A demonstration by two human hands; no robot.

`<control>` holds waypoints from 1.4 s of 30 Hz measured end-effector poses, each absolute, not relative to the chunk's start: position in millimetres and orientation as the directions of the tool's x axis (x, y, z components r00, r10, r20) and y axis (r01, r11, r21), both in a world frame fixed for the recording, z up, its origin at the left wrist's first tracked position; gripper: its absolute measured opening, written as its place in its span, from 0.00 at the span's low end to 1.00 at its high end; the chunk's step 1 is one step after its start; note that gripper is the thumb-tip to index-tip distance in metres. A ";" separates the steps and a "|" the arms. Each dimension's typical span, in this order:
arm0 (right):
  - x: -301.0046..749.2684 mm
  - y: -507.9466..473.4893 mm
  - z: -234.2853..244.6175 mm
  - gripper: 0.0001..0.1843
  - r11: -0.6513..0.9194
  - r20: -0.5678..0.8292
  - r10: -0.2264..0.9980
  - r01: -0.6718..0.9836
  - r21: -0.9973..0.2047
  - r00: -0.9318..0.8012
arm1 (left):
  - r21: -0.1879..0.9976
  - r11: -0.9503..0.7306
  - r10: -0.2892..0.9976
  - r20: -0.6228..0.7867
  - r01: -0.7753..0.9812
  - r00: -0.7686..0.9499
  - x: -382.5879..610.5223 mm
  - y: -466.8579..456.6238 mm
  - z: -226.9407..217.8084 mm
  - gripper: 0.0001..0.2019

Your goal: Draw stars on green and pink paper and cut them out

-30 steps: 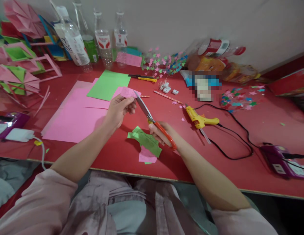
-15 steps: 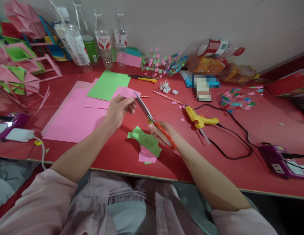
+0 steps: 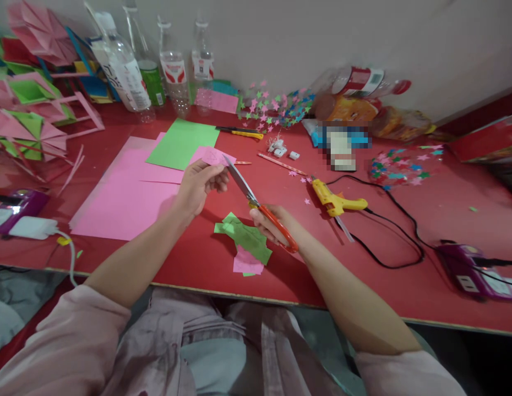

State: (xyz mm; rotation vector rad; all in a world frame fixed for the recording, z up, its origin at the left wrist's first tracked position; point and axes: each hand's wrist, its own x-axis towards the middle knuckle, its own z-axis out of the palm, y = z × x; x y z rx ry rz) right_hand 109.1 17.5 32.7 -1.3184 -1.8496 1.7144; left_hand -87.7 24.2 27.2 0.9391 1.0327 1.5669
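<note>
My left hand [image 3: 202,184] pinches a small piece of pink paper [image 3: 213,156] that carries faint drawn lines. Red-handled scissors [image 3: 276,224] are gripped in my right hand [image 3: 269,223], their blades pointing up and left with the tips at the paper's right edge. Below the hands, green paper scraps [image 3: 248,237] lie on the red table, with a pink scrap [image 3: 246,259] partly under them. Behind my left hand are large pink sheets [image 3: 115,192] and a green sheet [image 3: 184,144].
A yellow glue gun [image 3: 336,199] and its black cord lie to the right, near a purple power strip [image 3: 473,269]. A yellow cutter [image 3: 245,133], a pencil [image 3: 281,163] and several plastic bottles [image 3: 173,77] are farther back. Folded paper shapes [image 3: 28,104] stand at left.
The pink paper in my left hand has tilted slightly, and its drawn lines show a little more. The scissors stay at its edge, almost unmoved.
</note>
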 end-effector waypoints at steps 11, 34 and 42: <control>115.2 20.8 29.5 0.23 -0.073 -0.335 0.749 0.432 -0.899 -0.571 | 0.944 -0.211 0.951 0.139 -0.254 -0.276 -89.1 25.2 29.0 0.06; 118.0 18.6 35.3 0.25 -0.064 -0.323 0.750 0.423 -0.904 -0.577 | 0.937 -0.316 0.927 0.273 -0.145 -0.258 -93.3 25.7 30.2 0.06; 116.6 17.0 38.9 0.27 -0.087 -0.319 0.735 0.384 -0.919 -0.599 | 0.933 -0.329 0.922 0.284 -0.146 -0.265 -92.9 26.6 28.8 0.05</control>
